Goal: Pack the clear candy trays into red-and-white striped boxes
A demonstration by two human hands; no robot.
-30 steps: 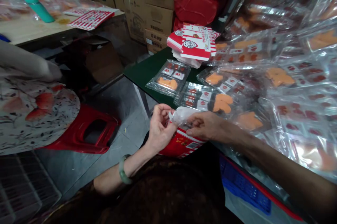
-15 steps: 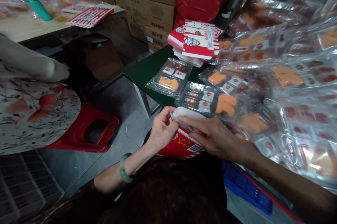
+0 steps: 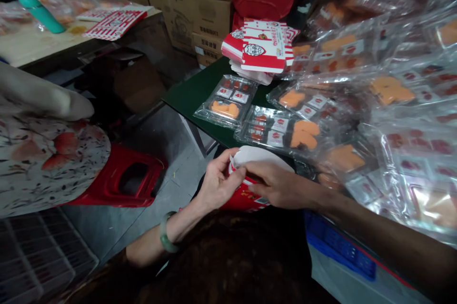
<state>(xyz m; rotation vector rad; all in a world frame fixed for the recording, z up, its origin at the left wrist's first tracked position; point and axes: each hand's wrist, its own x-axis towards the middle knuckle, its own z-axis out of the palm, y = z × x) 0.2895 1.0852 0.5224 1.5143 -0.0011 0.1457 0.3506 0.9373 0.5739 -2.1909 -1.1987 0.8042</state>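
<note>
A red-and-white printed carton (image 3: 235, 201) with a white inner side is held close to my lap. My left hand (image 3: 219, 180), a pale green bangle on its wrist, pinches the carton's upper left edge. From the other side my right hand (image 3: 273, 182) grips the carton's edge, its fingers bent over the white flap; the thumbs come close together. Just beyond lie clear sealed packs (image 3: 266, 125) with orange pieces, small red pieces and white sachets on a dark green table (image 3: 193, 83). A stack of flat printed cartons (image 3: 262, 52) rests behind them.
More packs (image 3: 421, 161) are heaped at the right. A blue crate (image 3: 339, 247) is below the table. To the left, a person in a floral garment (image 3: 46, 152) sits on a red stool (image 3: 121, 180). A teal bottle (image 3: 43, 14) lies on another table; cardboard boxes (image 3: 210, 14) are stacked behind.
My two hands have drawn closer together at the carton's edge. More of its white inner side now shows above my right hand. The view has shifted slightly.
</note>
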